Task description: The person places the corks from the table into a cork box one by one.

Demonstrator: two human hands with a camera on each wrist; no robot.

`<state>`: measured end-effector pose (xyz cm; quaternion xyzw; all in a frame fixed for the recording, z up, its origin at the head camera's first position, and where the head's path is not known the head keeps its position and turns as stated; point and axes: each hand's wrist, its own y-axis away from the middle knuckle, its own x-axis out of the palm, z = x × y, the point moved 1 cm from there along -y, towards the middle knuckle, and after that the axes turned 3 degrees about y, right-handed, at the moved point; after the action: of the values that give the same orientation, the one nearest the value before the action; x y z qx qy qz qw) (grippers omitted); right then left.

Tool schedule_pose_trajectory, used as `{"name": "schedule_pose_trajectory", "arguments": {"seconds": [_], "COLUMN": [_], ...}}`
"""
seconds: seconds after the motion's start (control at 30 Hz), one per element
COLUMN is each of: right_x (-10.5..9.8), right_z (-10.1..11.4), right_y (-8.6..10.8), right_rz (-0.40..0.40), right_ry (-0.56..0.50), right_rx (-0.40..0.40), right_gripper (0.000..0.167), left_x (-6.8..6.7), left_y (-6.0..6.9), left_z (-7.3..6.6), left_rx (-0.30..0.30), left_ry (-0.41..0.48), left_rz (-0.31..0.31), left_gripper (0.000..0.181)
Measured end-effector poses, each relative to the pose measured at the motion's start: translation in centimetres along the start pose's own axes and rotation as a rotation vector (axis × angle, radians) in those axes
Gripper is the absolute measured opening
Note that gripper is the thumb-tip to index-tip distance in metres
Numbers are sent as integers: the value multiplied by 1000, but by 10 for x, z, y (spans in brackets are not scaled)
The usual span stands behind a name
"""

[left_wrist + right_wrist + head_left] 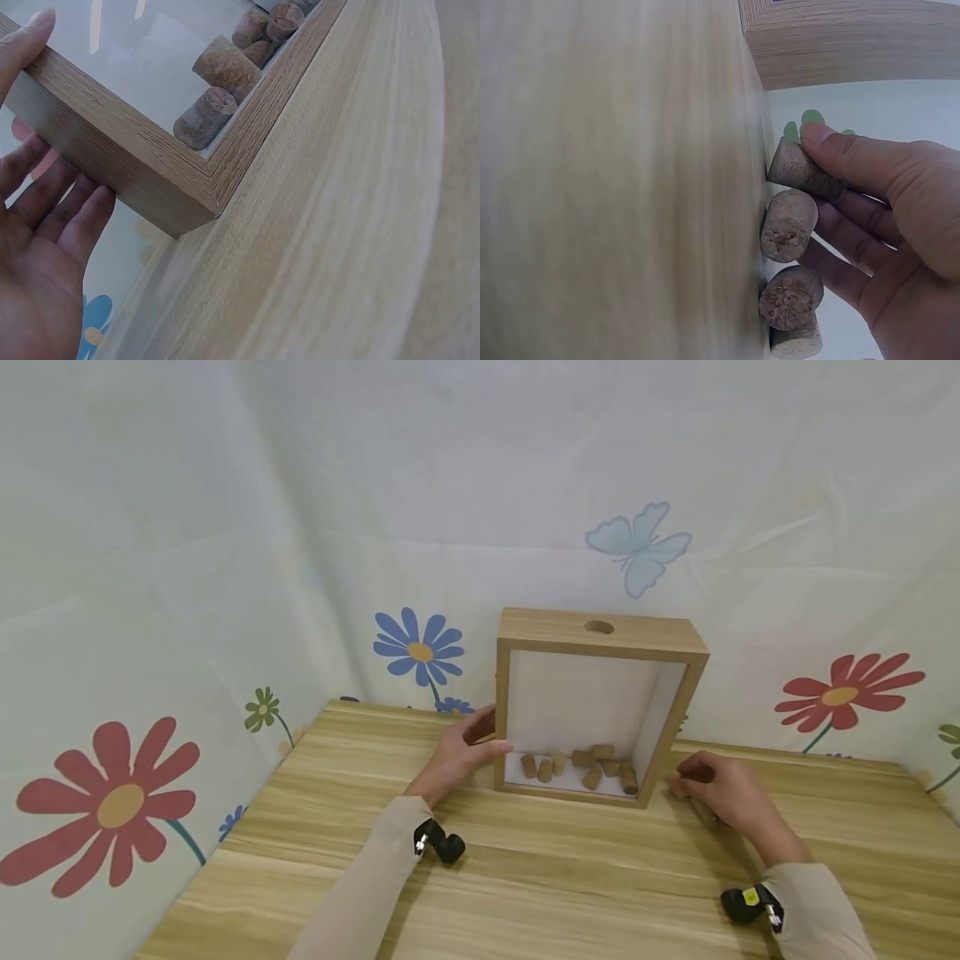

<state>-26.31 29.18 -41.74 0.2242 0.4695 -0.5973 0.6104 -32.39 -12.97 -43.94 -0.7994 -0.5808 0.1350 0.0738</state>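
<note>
A wooden box frame with a clear front and a round hole in its top stands upright on the table, several corks lying on its floor. My left hand holds the frame's left side, thumb on the front edge and fingers along the side, as the left wrist view shows. To the right of the frame, my right hand pinches one cork between thumb and fingers at the table surface. More corks lie beside its fingers in the right wrist view.
The wood-grained table reaches back to a pale curtain printed with flowers and a butterfly. A black device is strapped at the left wrist, another at the right.
</note>
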Motion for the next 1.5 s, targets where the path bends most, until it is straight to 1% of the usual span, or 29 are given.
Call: {"name": "schedule_pose_trajectory", "arguments": {"seconds": [0.17,0.33,0.63,0.77,0.87,0.97,1.1,1.2,1.3,1.37,1.5], "right_x": [2,4,3,-1,-7,-13,-20,-26,-34,-40,-50], "right_z": [1,0,0,4,8,12,18,21,24,27,34], "right_y": [0,0,1,1,1,2,1,1,3,5,5], "right_rz": [10,19,-4,-49,-100,-152,-232,-270,-281,-288,-342], "right_ry": [-37,-89,-100,-154,-206,-237,-223,-208,-232,-248,-258], "right_rx": [6,5,43,59,75,65,21,-3,-7,5,11], "right_gripper": [27,30,24,25,27,29,27,28,29,29,28], "left_x": [0,0,0,0,-1,-1,-2,-2,1,1,1], "left_y": [-1,-1,-3,-3,-2,-1,0,0,-1,-2,-2], "left_z": [0,-2,0,0,0,0,-1,-1,0,1,1], "left_rx": [10,12,19,25,30,24,22,32,29,26,32], "left_ry": [6,0,13,15,21,20,17,19,30,39,40], "left_rz": [0,-3,4,0,0,-3,0,4,4,2,-1], "left_gripper": [83,81,82,85,86,87,85,85,85,84,79]}}
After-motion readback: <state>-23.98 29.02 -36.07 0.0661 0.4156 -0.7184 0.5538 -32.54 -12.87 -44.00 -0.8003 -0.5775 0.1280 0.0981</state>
